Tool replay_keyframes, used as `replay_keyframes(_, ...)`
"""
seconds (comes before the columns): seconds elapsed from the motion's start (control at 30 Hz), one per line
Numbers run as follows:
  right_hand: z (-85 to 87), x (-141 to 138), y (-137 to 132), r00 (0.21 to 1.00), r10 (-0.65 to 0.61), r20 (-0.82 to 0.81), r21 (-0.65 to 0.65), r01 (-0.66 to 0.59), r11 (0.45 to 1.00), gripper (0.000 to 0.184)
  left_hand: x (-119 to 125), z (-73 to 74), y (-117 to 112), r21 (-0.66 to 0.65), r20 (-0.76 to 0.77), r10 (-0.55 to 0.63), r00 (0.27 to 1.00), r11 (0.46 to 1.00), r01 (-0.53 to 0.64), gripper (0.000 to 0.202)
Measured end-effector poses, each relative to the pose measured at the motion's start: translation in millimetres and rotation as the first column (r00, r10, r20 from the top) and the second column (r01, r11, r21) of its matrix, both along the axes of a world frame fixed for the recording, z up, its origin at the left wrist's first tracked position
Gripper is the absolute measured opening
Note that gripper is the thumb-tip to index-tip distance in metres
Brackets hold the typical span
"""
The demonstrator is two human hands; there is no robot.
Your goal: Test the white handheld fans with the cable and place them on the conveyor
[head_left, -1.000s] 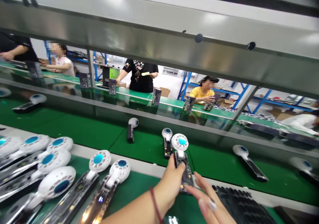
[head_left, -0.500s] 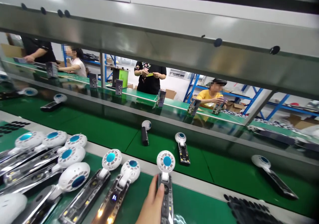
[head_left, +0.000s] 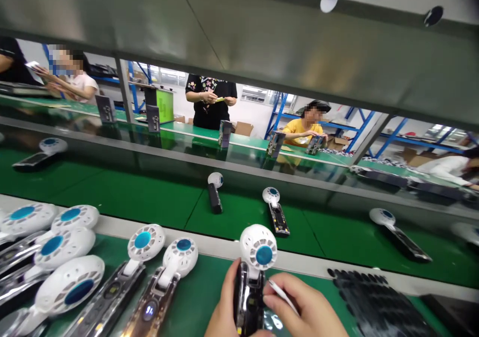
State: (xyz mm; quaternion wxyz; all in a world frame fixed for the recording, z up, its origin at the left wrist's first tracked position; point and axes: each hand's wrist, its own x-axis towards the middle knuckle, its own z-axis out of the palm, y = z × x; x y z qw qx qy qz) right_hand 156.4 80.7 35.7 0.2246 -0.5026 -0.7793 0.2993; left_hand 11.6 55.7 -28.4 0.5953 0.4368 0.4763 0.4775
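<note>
My left hand (head_left: 223,302) is wrapped round the clear-and-black body of a small handheld fan (head_left: 258,249), whose round white head with a blue centre points up. My right hand (head_left: 305,307) is closed beside the fan body, with a thin white stick-like tool (head_left: 283,296) pinched between thumb and fingers. Its fingertips are close to the body's right side; whether they touch it I cannot tell. Left of my hands lies a fan with a lit display (head_left: 149,309), and next to it another clear-bodied fan (head_left: 112,289).
More fans (head_left: 69,289) crowd the left of the bench. Several fans, one of them (head_left: 277,212) straight ahead, lie on the green conveyor belt (head_left: 142,204). Black strips (head_left: 377,297) lie at the right. A metal shelf (head_left: 224,32) spans overhead. Co-workers sit and stand beyond the belt.
My right hand has come into view with the white tool, beside the fan in my left hand. The fan's head has tilted. The view has shifted, and fans on the belt appear farther left.
</note>
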Motion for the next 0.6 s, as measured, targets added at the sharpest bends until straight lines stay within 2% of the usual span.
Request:
replay_keyframes(0.23, -11.8, -12.6, -3.8, 0.998, 0.05, 0.03, 0.116, -0.053, 0.992, 0.015, 0.2, 3.0, -0.4, -0.004, -0.04, -0.049, 0.998, 0.999, 0.049, 0.101)
replay_keyframes(0.6, -18.4, -10.6, -4.5, 0.989, 0.046, 0.143, 0.16, -0.068, 0.985, 0.015, 2.7, 12.6, -2.9, -0.072, -0.098, -0.021, 0.995, 0.997, 0.014, 0.097)
